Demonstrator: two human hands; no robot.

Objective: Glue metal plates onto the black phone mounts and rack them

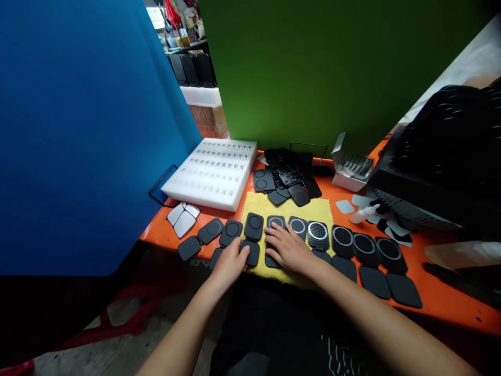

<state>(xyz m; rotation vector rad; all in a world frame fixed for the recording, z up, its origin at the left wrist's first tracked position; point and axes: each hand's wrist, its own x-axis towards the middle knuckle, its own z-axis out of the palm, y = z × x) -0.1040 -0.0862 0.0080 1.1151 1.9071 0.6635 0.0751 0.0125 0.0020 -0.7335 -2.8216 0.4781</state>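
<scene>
A row of black folding wireless chargers runs along the table's front, each with two hinged square panels and a round ring on the upper one. My left hand [230, 260] is closed at the edge of one charger [253, 225], its thumb on the lower panel. My right hand [288, 246] lies with fingers apart over the adjacent charger [276, 221], partly covering it. Under these chargers is a yellow cloth [256, 202]. Further right, chargers [342, 241] show pale rings on textured black; the left ones [211, 230] have plain dark faces.
A white foam tray [203, 196] stands at the back left of the orange table [434, 282]. Behind the cloth is a heap of black panels [287, 177]. A small white box [350, 180], a white bottle [365, 213] and stacked black pieces [442, 156] are on the right.
</scene>
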